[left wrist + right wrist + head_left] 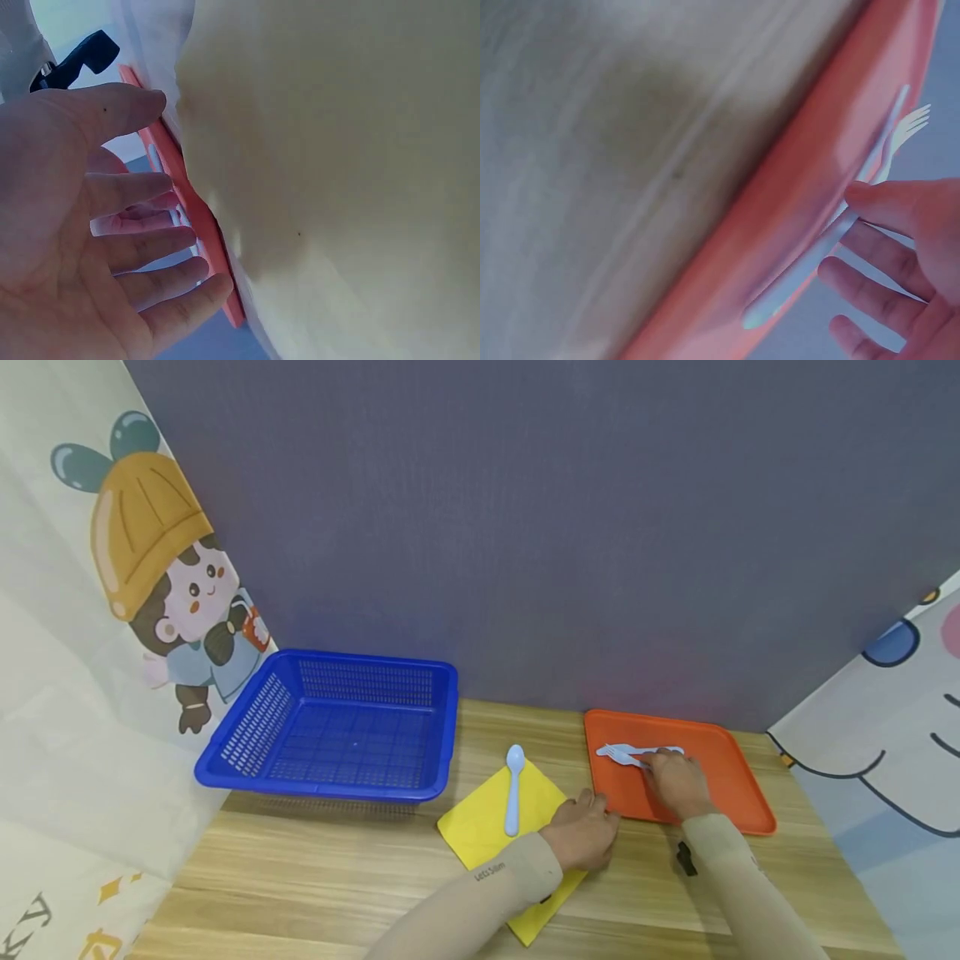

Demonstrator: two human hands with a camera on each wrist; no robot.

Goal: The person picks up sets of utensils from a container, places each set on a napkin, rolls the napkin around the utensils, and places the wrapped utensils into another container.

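My right hand point(677, 781) reaches over the orange tray point(727, 781). Thumb and forefinger pinch a pale blue plastic fork point(913, 126) by its handle, tines pointing away from the palm. Another pale blue utensil point(799, 277) lies on the tray beneath the fork; its kind is hard to tell. By the tray's near left corner is my left hand point(583, 832), above the right edge of a yellow cloth-like sheet point(476, 822). Its fingers are loosely extended in the left wrist view, holding nothing. On the yellow sheet lies a pale blue spoon point(513, 789), bowl toward the back.
A blue perforated basket point(322, 789) stands at the back left of the wooden table point(300, 868). A grey-purple panel point(525, 527) rises behind the table. Cartoon-printed white sheets point(67, 760) flank both sides.
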